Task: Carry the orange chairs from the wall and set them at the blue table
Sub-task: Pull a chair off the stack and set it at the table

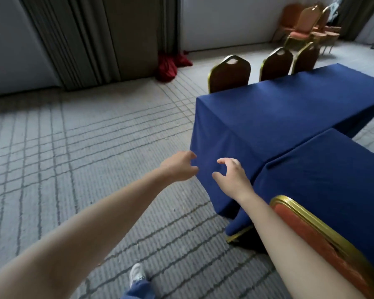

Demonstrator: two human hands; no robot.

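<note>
Orange chairs stand bunched by the white wall in the upper right corner of the frame, their padded orange seats and backs set in gold-coloured frames. Three more sit along the far side of the blue table, seen from behind with dark backs and gold edging: the left chair back, the middle chair back and the right chair back. The nearest chair fills the lower right, its orange back rimmed in gold, pushed up to a second blue table that stands just beside the first. Both bare forearms reach forward from the bottom edge toward the centre of the frame. The left hand is empty, its fingers loosely curled and spread, at the corner of the hanging blue cloth; whether it touches the cloth cannot be told. The right hand is likewise empty, thumb and fingers apart in a loose curve in front of the cloth, and its forearm passes just beside the nearest chair's top rail. A white shoe steps on the grey gridded carpet at lower centre. A red cloth bundle lies at the foot of the grey curtain in the upper middle.
</note>
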